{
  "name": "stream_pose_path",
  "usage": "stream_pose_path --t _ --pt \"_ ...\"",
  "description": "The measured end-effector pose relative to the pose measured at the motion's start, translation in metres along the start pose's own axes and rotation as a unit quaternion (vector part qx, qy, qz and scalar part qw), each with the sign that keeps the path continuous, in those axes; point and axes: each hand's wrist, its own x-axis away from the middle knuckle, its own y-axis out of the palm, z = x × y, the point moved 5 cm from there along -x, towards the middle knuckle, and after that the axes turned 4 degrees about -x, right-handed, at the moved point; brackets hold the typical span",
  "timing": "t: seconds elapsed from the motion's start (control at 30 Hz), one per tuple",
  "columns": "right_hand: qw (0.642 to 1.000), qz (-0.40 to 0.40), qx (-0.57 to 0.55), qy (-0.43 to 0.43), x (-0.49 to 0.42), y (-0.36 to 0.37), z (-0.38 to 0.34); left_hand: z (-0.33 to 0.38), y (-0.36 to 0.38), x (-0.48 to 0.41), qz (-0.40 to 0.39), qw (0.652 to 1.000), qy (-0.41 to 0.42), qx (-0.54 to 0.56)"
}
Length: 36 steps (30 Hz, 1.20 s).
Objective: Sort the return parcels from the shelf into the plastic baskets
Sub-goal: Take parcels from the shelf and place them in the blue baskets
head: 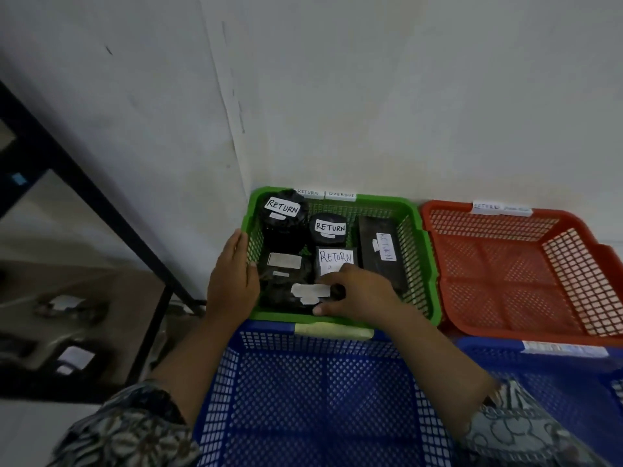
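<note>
The green basket (377,199) sits against the wall with a red basket (445,206) to its right and a blue basket (263,328) in front of it, and it holds all the black parcels in view. The left hand (232,278) lies flat along the basket's outer left wall, fingers straight and thumb at the rim, steadying it. The right hand (364,294) reaches inside, thumb and curled fingers pinching the front parcel (303,293), which lies low at the near wall, touching the square RETURN parcel (333,261). The likely trouble is crowding. With little bare floor left, this parcel may wedge against its neighbours, ride up on one, or hide its label. A nudge could also tip the tall round parcel (283,214) in the back corner. Its own white label shows no readable writing, so a wrong sort could go unnoticed.
</note>
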Motion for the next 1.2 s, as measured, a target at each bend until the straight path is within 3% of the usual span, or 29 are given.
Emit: stream_pose_path --t 0.23,0.5,0.8,1.0,1.2 --pt "1.000 0.004 -0.004 0.014 -0.011 0.014 -0.019 -0.001 0.001 0.001 0.010 1.000 -0.002 0.006" --pt "0.984 -0.011 -0.173 0.044 -0.006 0.014 -0.014 -0.001 0.001 0.000 0.012 1.000 -0.003 0.013" --pt "0.960 0.072 -0.190 0.191 0.003 0.010 0.013 -0.001 0.000 0.001 0.010 1.000 -0.002 0.011" --pt "0.957 -0.085 -0.021 0.277 0.008 0.011 0.050 -0.002 0.002 0.001 0.009 1.000 0.000 0.012" --pt "0.937 -0.081 -0.101 0.324 0.000 0.019 0.065 -0.002 0.002 0.001 0.013 1.000 0.004 0.005"
